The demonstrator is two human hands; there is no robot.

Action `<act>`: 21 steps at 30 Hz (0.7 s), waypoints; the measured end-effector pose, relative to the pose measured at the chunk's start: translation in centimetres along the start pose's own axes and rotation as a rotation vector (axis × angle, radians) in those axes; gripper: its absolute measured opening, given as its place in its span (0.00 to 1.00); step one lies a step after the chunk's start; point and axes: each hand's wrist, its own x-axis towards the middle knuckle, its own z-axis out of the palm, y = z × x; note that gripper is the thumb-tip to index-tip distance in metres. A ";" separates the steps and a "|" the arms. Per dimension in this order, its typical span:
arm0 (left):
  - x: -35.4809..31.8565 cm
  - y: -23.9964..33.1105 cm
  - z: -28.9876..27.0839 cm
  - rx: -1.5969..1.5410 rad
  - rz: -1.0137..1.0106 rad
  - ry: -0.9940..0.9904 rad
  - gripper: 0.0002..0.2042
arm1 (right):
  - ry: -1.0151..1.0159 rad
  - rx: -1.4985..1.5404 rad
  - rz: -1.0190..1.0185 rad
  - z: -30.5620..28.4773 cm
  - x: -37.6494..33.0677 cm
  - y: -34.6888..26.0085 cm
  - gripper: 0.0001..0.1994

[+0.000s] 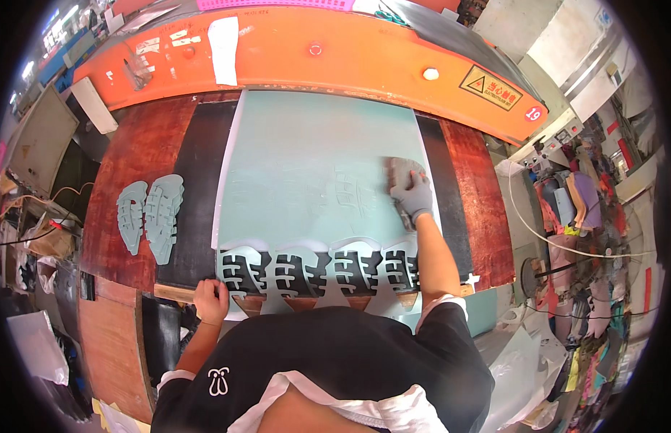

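Where the pale green sheet [306, 166] covers the bench [144, 151], right hand [412, 193] in a grey glove, grip closed over a cutting die [400, 172] near the sheet's right edge. Left hand [211, 299], bare, fingers curled on the bench's near edge beside the cut-out row [317, 270]. Two cut sole pieces [151, 213] loose at left.

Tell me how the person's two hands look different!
The right hand wears a grey glove, while the left hand is bare. The right hand reaches far out and presses a dark cutting die onto the pale green sheet; the left hand stays close to the body, at the near edge of the board. Both hands are at the same worktable.
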 end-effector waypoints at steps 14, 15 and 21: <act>-0.1 -0.3 0.3 0.051 -0.078 -0.009 0.08 | 0.130 -0.245 0.234 -8.3 -5.5 18.9 0.42; -0.1 -0.4 0.3 0.057 -0.105 -0.022 0.09 | 0.076 -0.381 0.299 -8.3 -6.2 19.2 0.41; 1.2 -2.4 0.2 -0.160 -0.413 -0.127 0.17 | 0.130 -0.173 0.056 -5.5 -9.6 18.6 0.30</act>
